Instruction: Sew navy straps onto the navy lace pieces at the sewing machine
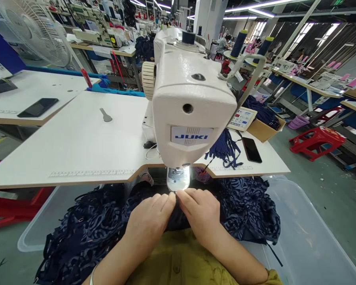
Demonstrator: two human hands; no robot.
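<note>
My left hand [152, 213] and my right hand [200, 211] meet at the front of the white JUKI sewing machine [192, 99]. Both are closed in a pinch, thumbs side by side, just below the lit needle area [178, 179]. Dark navy fabric [178, 219] shows between and under them; the edge gripped by my fingertips is mostly hidden. Heaps of patterned navy garments lie on either side, one on the left [83, 229] and one on the right [249, 209].
Clear plastic bins [308, 237] stand under the garments. On the white table [77, 138] lie a small grey metal piece [106, 115], a bundle of navy straps [225, 148] and a phone [251, 150]. A cardboard box [265, 130] holds navy cloth. A red stool [317, 140] is at the right.
</note>
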